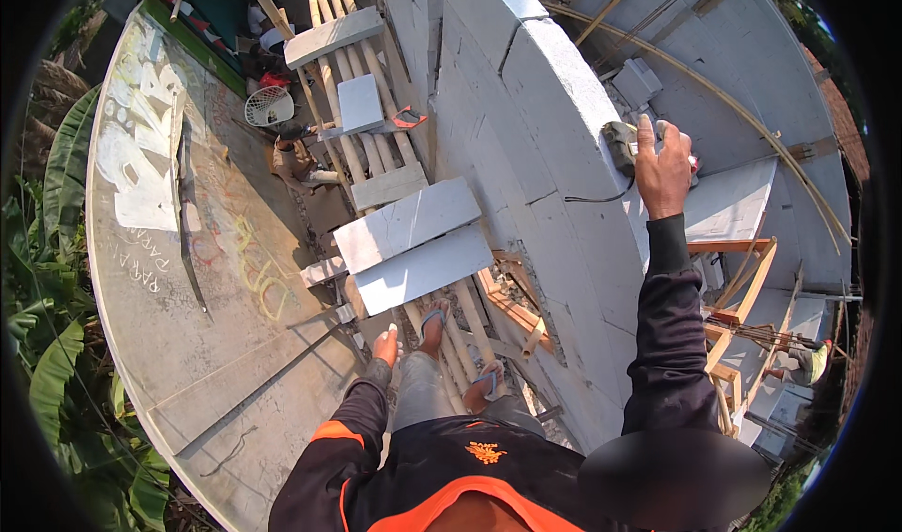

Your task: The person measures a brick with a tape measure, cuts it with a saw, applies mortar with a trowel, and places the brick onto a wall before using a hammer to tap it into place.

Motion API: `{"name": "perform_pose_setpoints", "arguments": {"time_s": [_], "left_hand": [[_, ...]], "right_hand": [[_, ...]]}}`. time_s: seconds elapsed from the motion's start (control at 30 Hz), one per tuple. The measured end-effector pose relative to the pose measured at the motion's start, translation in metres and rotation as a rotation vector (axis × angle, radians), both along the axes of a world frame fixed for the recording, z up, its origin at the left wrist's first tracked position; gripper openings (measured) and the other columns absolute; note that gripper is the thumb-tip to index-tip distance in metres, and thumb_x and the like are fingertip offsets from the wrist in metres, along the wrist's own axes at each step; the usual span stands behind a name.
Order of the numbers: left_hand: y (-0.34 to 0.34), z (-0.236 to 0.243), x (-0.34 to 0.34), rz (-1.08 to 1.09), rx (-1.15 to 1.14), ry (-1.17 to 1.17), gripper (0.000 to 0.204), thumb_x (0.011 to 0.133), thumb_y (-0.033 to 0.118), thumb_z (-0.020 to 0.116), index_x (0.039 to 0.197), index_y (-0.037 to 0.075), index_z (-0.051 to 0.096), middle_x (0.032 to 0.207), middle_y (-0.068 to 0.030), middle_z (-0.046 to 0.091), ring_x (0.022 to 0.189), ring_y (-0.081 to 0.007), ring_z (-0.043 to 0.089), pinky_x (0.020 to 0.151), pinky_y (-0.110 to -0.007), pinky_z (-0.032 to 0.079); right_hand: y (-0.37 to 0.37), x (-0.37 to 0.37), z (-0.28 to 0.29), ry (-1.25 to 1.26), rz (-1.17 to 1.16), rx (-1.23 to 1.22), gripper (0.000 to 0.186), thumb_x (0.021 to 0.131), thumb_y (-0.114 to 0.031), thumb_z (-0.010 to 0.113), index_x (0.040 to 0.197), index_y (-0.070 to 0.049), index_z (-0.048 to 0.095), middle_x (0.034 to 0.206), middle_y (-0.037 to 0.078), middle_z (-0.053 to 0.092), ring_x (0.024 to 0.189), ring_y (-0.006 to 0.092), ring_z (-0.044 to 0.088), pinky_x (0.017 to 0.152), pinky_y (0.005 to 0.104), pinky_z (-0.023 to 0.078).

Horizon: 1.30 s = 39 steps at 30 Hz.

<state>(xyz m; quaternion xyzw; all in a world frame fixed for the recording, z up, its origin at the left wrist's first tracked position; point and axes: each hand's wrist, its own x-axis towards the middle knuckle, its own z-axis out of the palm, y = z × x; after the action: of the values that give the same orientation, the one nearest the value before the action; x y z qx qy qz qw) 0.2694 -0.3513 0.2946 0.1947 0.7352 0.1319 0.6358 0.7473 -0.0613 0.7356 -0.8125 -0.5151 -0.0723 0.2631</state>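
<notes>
My right hand (663, 168) reaches out over the top edge of the grey block wall (554, 58). Its bent fingers are around a small grey-and-red tool (620, 147), mostly covered by the hand, so its kind is unclear. A thin black cord or strap (601, 198) trails from it down the wall's face. Low by my left knee, my left hand (386, 345) hangs empty with dusty, loosely parted fingers. Two pale lightweight blocks, a farther block (409, 224) and a nearer block (423, 269), lie in front of my feet on bamboo poles (460, 344).
Farther along the bamboo lie more blocks (360, 103) and an orange-and-black handsaw (408, 117). Below on the left, a person (296, 161) sits near a white basket (270, 106). A curved, painted wall (225, 344) bounds the left; timber framing (742, 288) stands at right.
</notes>
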Motion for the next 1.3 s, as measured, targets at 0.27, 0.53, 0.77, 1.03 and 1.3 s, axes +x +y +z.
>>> {"name": "perform_pose_setpoints", "arguments": {"time_s": [0.27, 0.53, 0.77, 1.03, 1.3], "left_hand": [[0.083, -0.070, 0.021, -0.213, 0.099, 0.396, 0.061, 0.097, 0.051, 0.054, 0.124, -0.003, 0.059, 0.116, -0.0276, 0.067, 0.104, -0.0471, 0.063, 0.095, -0.049, 0.048], [0.215, -0.169, 0.011, -0.367, 0.123, 0.609, 0.081, 0.096, 0.055, 0.056, 0.154, 0.003, 0.036, 0.155, -0.0271, 0.037, 0.144, -0.0438, 0.033, 0.116, -0.057, 0.029], [0.306, -0.254, 0.014, -0.600, 0.274, 0.790, 0.089, 0.093, 0.060, 0.059, 0.158, 0.007, 0.029, 0.162, -0.0270, 0.024, 0.150, -0.0459, 0.022, 0.122, -0.055, 0.018], [0.354, -0.312, 0.033, -0.854, 0.494, 0.876, 0.094, 0.092, 0.065, 0.058, 0.161, 0.012, 0.023, 0.166, -0.0261, 0.013, 0.153, -0.0458, 0.011, 0.123, -0.061, 0.008], [0.359, -0.362, 0.071, -0.804, 0.650, 0.941, 0.096, 0.093, 0.072, 0.047, 0.162, 0.011, 0.020, 0.166, -0.0286, 0.009, 0.153, -0.0500, 0.002, 0.120, -0.066, 0.000]], "right_hand": [[-0.079, -0.161, -0.155, 0.489, 0.587, 0.031, 0.036, 0.097, -0.025, 0.065, 0.121, 0.001, 0.060, 0.113, 0.019, 0.060, 0.102, 0.0313, 0.058, 0.085, 0.0415, 0.047], [-0.053, -0.192, -0.516, 0.460, 0.461, -0.710, 0.039, 0.093, -0.031, 0.065, 0.119, -0.002, 0.060, 0.110, 0.024, 0.063, 0.105, 0.0463, 0.062, 0.092, 0.0522, 0.049], [0.029, -0.188, -0.657, 0.218, 0.432, -1.045, 0.046, 0.094, -0.033, 0.065, 0.129, -0.004, 0.059, 0.124, 0.023, 0.060, 0.112, 0.0425, 0.062, 0.097, 0.0527, 0.048], [0.106, -0.211, -0.704, 0.035, 0.510, -0.908, 0.047, 0.095, -0.033, 0.064, 0.133, -0.006, 0.058, 0.124, 0.019, 0.058, 0.119, 0.0402, 0.058, 0.100, 0.0587, 0.042], [0.199, -0.234, -0.761, -0.015, 0.535, -0.675, 0.038, 0.094, -0.031, 0.065, 0.124, -0.009, 0.060, 0.120, 0.016, 0.058, 0.116, 0.0370, 0.061, 0.103, 0.0604, 0.038]]}}
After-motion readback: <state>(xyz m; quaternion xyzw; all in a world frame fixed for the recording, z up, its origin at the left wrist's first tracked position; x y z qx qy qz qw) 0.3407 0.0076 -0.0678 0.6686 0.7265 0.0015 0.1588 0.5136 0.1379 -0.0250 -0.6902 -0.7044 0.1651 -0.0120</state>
